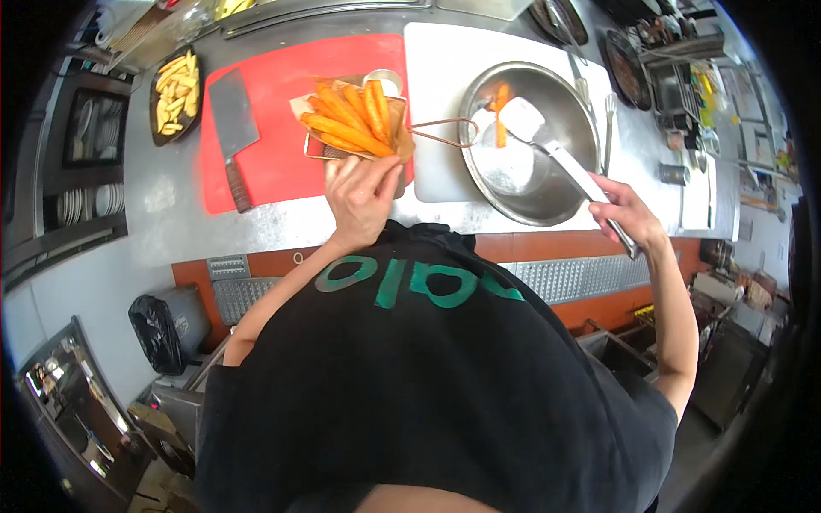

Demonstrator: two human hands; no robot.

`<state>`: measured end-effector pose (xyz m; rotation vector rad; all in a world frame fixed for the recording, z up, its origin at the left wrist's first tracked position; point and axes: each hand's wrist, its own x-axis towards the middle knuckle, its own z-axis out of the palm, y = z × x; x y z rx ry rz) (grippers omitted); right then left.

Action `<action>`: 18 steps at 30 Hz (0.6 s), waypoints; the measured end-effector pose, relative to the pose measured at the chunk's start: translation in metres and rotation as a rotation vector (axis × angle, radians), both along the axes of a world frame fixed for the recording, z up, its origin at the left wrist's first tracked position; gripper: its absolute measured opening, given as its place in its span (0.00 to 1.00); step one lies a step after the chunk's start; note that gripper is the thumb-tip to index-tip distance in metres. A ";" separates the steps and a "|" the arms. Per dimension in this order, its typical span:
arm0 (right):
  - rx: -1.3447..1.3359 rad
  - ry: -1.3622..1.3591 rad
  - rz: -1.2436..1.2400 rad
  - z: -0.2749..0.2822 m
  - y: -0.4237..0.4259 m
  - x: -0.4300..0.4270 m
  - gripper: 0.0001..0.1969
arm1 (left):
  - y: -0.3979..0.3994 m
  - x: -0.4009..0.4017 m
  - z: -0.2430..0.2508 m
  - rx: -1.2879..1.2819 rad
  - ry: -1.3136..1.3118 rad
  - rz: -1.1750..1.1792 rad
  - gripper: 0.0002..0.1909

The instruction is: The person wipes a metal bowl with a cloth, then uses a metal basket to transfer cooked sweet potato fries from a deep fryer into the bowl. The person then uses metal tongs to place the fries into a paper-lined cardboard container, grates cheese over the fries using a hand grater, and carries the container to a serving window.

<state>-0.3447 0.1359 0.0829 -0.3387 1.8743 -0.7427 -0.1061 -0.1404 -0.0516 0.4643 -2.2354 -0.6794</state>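
Orange fries (pixel 349 118) stand in a paper-lined wire basket (pixel 312 146) with a long copper-coloured handle, on the red cutting board (pixel 288 70). My left hand (pixel 363 192) is at the basket's near edge, its fingertips pinching the brown paper liner (pixel 404 144). A small white cup (pixel 385 82) sits behind the fries. My right hand (pixel 622 211) grips the handle of a spatula (pixel 523 120) with a white blade. That blade is inside a large steel mixing bowl (pixel 545 179), beside a few orange fries (pixel 502 118). The basket's handle reaches over the bowl's left rim.
A cleaver (pixel 236 115) lies on the red board's left side. Left of it is a dark dish of pale yellow fries (pixel 176 96). The bowl rests on a white cutting board (pixel 442 64). Metal tongs (pixel 609 128) lie right of the bowl, and a metal cup (pixel 675 174) stands farther right.
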 end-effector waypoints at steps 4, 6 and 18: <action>-0.158 0.223 0.148 0.041 -0.045 0.016 0.29 | 0.000 0.001 -0.001 -0.012 0.010 -0.012 0.05; -0.164 0.267 0.261 0.051 -0.085 0.032 0.29 | 0.000 0.003 -0.002 -0.013 0.013 0.004 0.05; -0.235 0.759 0.709 0.038 -0.128 0.060 0.31 | -0.002 0.003 0.002 -0.010 0.094 0.011 0.07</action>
